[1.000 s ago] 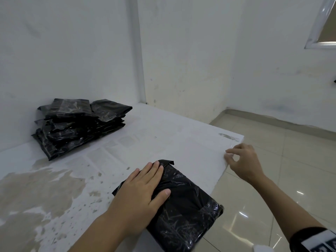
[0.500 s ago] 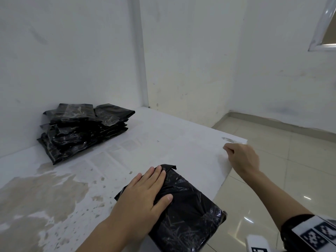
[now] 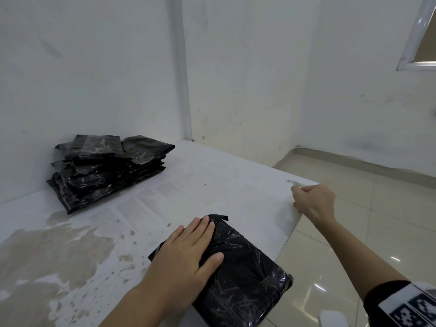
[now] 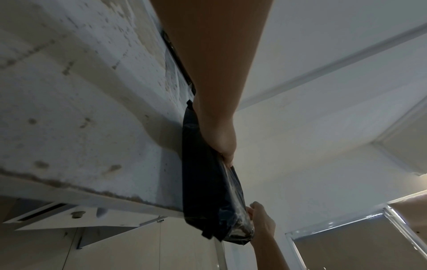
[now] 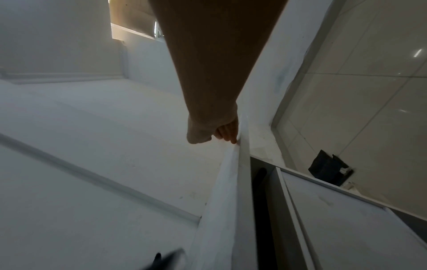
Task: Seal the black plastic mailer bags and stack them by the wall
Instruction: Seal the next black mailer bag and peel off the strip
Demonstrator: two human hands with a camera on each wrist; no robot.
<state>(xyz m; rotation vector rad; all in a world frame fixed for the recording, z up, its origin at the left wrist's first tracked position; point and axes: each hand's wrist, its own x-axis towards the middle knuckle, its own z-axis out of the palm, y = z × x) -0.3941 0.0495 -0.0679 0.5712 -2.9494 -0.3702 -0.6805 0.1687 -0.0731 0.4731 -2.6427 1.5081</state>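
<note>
1. Head view: the left hand [image 3: 186,253] lies flat, fingers straight, on a black mailer bag [image 3: 238,274] at the worktop [image 3: 212,185] near edge; the stack of bags [image 3: 106,168] sits far left by the wall. The right hand [image 3: 315,202], fingers curled, touches the right edge.
2. Left wrist view: the palm presses the bag.
3. Right wrist view: whether the curled fingers [image 5: 227,134] hold anything cannot be told.

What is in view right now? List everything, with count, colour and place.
mailer bag: one, black, near table edge, overhanging it
stack of mailer bags: one pile, black, count unclear, far left by the wall
table: one, white, worn patches at near left
walls: white, behind the table
floor: glossy beige tiles, right
window frame: one, upper right
left hand: flat on the mailer bag
right hand: fingers curled at the table's right edge
</note>
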